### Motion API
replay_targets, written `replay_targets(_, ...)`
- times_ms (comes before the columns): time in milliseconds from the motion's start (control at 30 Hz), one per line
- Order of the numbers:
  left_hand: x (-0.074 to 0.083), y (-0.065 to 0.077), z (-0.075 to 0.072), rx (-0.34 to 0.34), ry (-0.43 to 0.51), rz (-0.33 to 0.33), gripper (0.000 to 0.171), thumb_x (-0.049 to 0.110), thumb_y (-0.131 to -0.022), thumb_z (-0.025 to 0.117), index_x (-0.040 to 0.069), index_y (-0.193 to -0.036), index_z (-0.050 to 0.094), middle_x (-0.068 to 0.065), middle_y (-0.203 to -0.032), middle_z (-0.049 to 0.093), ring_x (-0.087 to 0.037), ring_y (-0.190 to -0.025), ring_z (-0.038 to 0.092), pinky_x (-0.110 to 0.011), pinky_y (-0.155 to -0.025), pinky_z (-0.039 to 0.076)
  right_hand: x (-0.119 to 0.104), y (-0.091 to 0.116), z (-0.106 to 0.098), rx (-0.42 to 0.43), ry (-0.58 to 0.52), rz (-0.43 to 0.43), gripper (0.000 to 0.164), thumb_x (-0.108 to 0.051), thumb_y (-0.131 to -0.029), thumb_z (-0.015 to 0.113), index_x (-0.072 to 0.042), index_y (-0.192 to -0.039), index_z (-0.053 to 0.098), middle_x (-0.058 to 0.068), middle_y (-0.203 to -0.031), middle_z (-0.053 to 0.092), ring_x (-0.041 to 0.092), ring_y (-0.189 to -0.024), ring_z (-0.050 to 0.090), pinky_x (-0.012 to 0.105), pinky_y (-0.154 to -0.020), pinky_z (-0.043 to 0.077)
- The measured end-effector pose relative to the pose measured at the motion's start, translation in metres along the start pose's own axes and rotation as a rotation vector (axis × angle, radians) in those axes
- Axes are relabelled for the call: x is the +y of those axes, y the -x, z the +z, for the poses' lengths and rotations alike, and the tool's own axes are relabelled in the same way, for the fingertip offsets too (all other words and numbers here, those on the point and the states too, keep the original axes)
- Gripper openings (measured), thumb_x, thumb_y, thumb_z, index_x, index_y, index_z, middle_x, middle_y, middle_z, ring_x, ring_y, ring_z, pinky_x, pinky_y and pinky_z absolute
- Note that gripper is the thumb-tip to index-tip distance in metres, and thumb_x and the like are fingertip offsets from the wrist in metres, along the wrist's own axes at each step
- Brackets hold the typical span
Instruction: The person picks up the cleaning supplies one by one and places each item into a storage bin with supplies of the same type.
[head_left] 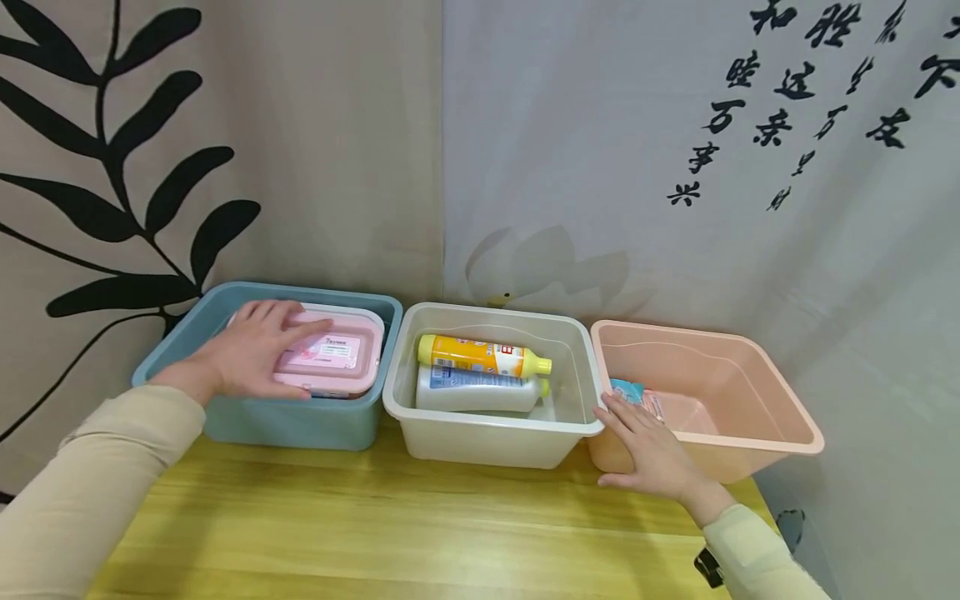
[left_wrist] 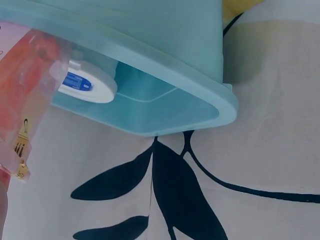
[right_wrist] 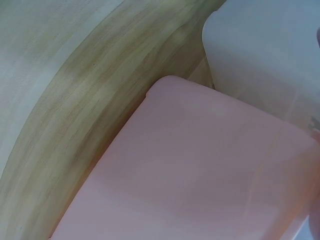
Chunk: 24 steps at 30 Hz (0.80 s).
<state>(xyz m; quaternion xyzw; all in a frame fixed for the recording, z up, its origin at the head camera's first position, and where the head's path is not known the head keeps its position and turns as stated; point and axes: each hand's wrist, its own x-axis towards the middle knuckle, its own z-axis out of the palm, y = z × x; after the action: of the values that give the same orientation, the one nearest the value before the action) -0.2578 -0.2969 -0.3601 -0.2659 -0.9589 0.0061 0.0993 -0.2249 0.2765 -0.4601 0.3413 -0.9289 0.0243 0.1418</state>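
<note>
My left hand [head_left: 251,350] spans the left end of a pink wipes pack [head_left: 367,350], holding it at the top of the blue bin [head_left: 300,425]. The index finger lies along the pack's top, and the thumb is at its near edge. In the left wrist view, the wipes pack [left_wrist: 30,90] overlaps the rim, and a white item with a blue label [left_wrist: 92,85] sits inside. My right hand [head_left: 656,454], fingers extended, rests on the front left corner of the peach bin [head_left: 750,450], close to the white bin [head_left: 487,442].
A yellow bottle [head_left: 472,354] and a white bottle with a blue label [head_left: 472,400] lie in the white bin. Small blue and pink packets [head_left: 630,392] are in the peach bin. The three bins stand in a row on a wooden table [head_left: 375,525], against a curtain [head_left: 337,167].
</note>
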Motion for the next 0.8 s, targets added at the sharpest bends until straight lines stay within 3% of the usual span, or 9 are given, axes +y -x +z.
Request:
replay_targets(100, 0.000, -0.001, 0.001, -0.004, -0.006, 0.000, 0.095, 0.071, -0.062, 0.069, 0.026, -0.141, 0.039, -0.019, -0.132, 0.041, -0.038, -0.119, 0.035, -0.059, -0.098, 0.026, 0.001, 0.000, 0.001, 0.003, -0.012, -0.003, 0.100, -0.069, -0.066, 0.066, -0.011, -0.142, 0.039, 0.014, -0.149, 0.035, 0.036, -0.133, 0.038, 0.015, -0.112, -0.012)
replay_targets(167, 0.001, -0.001, 0.002, -0.006, -0.006, -0.003, 0.095, 0.070, -0.062, 0.069, 0.026, -0.140, 0.039, -0.019, -0.131, 0.042, -0.038, -0.118, 0.035, -0.059, -0.098, 0.026, 0.001, 0.001, 0.001, 0.002, -0.011, -0.001, 0.100, -0.069, -0.066, 0.066, -0.011, -0.142, 0.039, 0.014, -0.149, 0.035, 0.036, -0.133, 0.037, 0.015, -0.112, -0.011)
replay_targets(300, 0.001, -0.001, 0.003, -0.007, -0.006, -0.012, 0.093, 0.068, -0.062, 0.070, 0.025, -0.140, 0.040, -0.019, -0.129, 0.042, -0.037, -0.117, 0.036, -0.059, -0.097, 0.027, 0.001, 0.001, 0.001, -0.008, -0.001, 0.008, 0.099, -0.068, -0.067, 0.067, -0.012, -0.143, 0.038, 0.012, -0.150, 0.034, 0.034, -0.135, 0.036, 0.036, -0.118, 0.013)
replay_targets(400, -0.001, -0.002, 0.004, -0.016, -0.012, -0.014, 0.094, 0.069, -0.062, 0.069, 0.025, -0.139, 0.041, -0.018, -0.129, 0.042, -0.037, -0.117, 0.036, -0.059, -0.097, 0.027, 0.000, 0.000, 0.000, -0.005, 0.003, 0.006, 0.098, -0.066, -0.067, 0.068, -0.012, -0.143, 0.039, 0.013, -0.150, 0.035, 0.034, -0.135, 0.036, 0.050, -0.107, 0.032)
replay_targets(533, -0.002, -0.003, 0.006, -0.048, -0.017, -0.025, 0.095, 0.074, -0.062, 0.065, 0.026, -0.140, 0.040, -0.018, -0.129, 0.041, -0.037, -0.117, 0.035, -0.060, -0.098, 0.027, 0.000, 0.000, 0.000, 0.002, -0.001, 0.002, 0.097, -0.063, -0.067, 0.070, -0.011, -0.142, 0.039, 0.014, -0.149, 0.035, 0.036, -0.134, 0.037, 0.053, -0.104, 0.035)
replay_targets(600, -0.002, -0.002, 0.007, -0.062, -0.013, -0.034, 0.097, 0.077, -0.061, 0.064, 0.026, -0.140, 0.040, -0.018, -0.129, 0.041, -0.037, -0.118, 0.035, -0.060, -0.099, 0.026, 0.000, 0.000, 0.000, 0.003, 0.007, 0.001, 0.096, -0.062, -0.067, 0.070, -0.011, -0.142, 0.039, 0.014, -0.149, 0.036, 0.036, -0.134, 0.037, 0.050, -0.106, 0.033)
replay_targets(700, -0.002, -0.003, 0.010, -0.074, -0.003, -0.040, 0.097, 0.078, -0.061, 0.063, 0.027, -0.140, 0.039, -0.018, -0.130, 0.041, -0.037, -0.119, 0.034, -0.061, -0.099, 0.026, 0.000, 0.000, 0.001, 0.007, 0.008, -0.001, 0.095, -0.059, -0.066, 0.072, -0.012, -0.142, 0.039, 0.014, -0.149, 0.036, 0.035, -0.134, 0.036, 0.037, -0.118, 0.016)
replay_targets(767, -0.003, -0.004, 0.012, -0.075, 0.006, -0.044, 0.097, 0.077, -0.061, 0.064, 0.027, -0.141, 0.040, -0.018, -0.130, 0.041, -0.037, -0.119, 0.034, -0.061, -0.099, 0.026, 0.000, 0.000, 0.002, 0.013, 0.008, -0.002, 0.094, -0.057, -0.067, 0.072, -0.012, -0.142, 0.039, 0.014, -0.149, 0.036, 0.033, -0.136, 0.035, 0.026, -0.118, 0.002)
replay_targets(800, -0.003, -0.004, 0.013, -0.078, 0.010, -0.047, 0.097, 0.076, -0.061, 0.064, 0.027, -0.141, 0.040, -0.018, -0.130, 0.041, -0.037, -0.120, 0.033, -0.062, -0.099, 0.026, 0.000, 0.000, 0.002, 0.018, 0.010, -0.005, 0.094, -0.056, -0.067, 0.073, -0.011, -0.142, 0.040, 0.014, -0.148, 0.036, 0.032, -0.136, 0.035, 0.027, -0.119, 0.002)
